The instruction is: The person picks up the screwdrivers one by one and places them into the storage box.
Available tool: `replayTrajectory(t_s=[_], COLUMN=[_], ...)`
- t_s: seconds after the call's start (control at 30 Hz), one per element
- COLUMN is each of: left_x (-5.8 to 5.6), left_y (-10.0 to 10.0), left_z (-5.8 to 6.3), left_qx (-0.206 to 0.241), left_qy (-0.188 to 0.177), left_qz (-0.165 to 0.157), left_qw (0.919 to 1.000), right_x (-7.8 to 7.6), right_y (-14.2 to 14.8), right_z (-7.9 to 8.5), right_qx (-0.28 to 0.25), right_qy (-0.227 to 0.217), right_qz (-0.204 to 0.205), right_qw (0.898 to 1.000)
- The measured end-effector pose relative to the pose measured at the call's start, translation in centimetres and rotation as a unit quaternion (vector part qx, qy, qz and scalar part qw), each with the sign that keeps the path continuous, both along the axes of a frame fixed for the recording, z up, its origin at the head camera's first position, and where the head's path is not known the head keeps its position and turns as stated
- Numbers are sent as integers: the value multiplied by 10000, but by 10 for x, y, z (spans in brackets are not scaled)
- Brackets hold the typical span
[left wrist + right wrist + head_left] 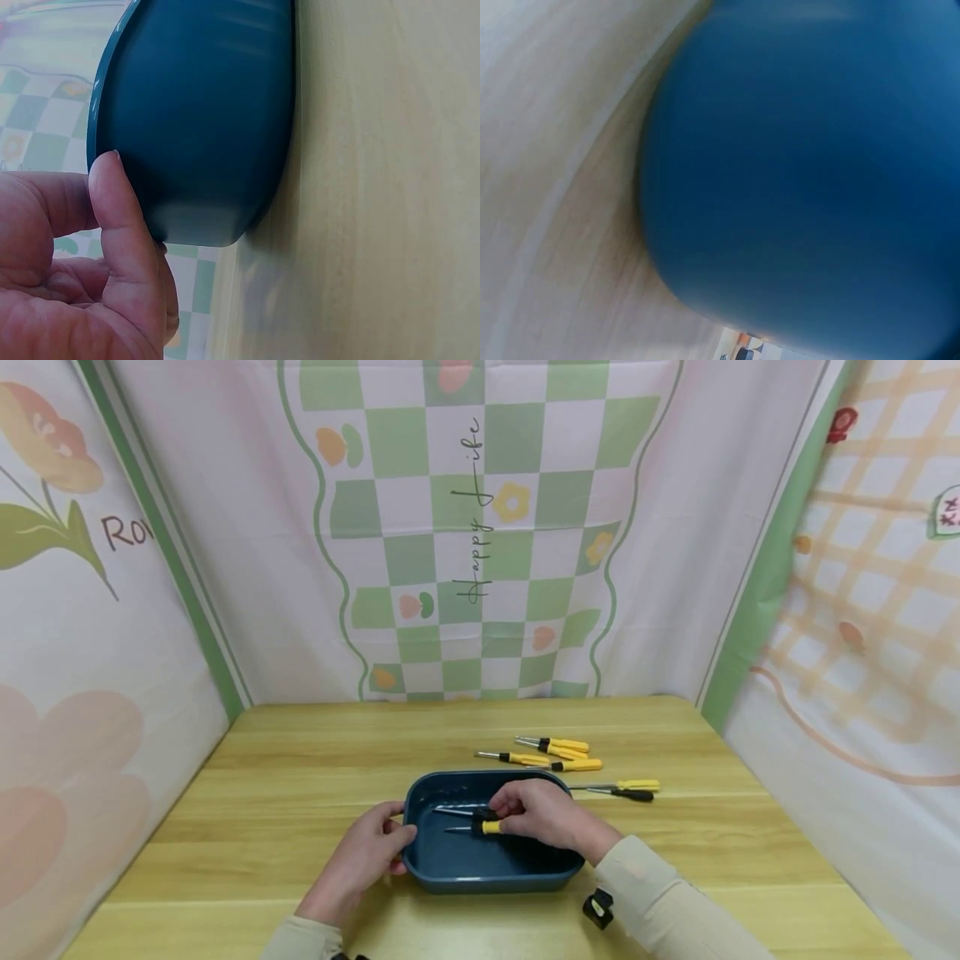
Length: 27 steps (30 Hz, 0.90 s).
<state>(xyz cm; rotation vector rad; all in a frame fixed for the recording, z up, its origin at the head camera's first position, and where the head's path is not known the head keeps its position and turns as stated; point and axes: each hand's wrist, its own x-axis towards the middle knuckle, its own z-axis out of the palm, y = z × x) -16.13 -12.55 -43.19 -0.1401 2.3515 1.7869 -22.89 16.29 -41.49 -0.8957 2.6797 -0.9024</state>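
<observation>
A dark blue rectangular tray [495,885] stands on the wooden table, near its front. At the tray's left end my left hand [367,852] grips the rim, thumb and fingers on either side of the wall in the left wrist view. My right hand [546,814] reaches over the right end into the tray, its fingers curled at the yellow-and-black handle of a screwdriver [480,828] that points left. Just behind it is another screwdriver [453,811] with a dark handle, partly covered by the fingers. The right wrist view shows the tray's outer wall [802,180], but no hand.
Behind the tray lie several yellow-handled screwdrivers [567,746] in a loose group. To its right, a yellow-handled screwdriver [637,785] and a black-handled screwdriver [633,795] lie side by side. Printed cloth [480,527] hangs around the table [300,752] at the back and both sides.
</observation>
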Motion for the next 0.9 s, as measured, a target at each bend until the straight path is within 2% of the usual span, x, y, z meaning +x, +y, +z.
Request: replayTrajectory(t_s=[0.9], left_x=[2], left_y=[-1], left_z=[0], left_qx=[35], left_qy=[16], left_qz=[32], left_qw=[10000], right_x=[4], right_y=[0], right_z=[0], right_qx=[-95], right_qy=[-212], right_qz=[-105], right_qw=[9997])
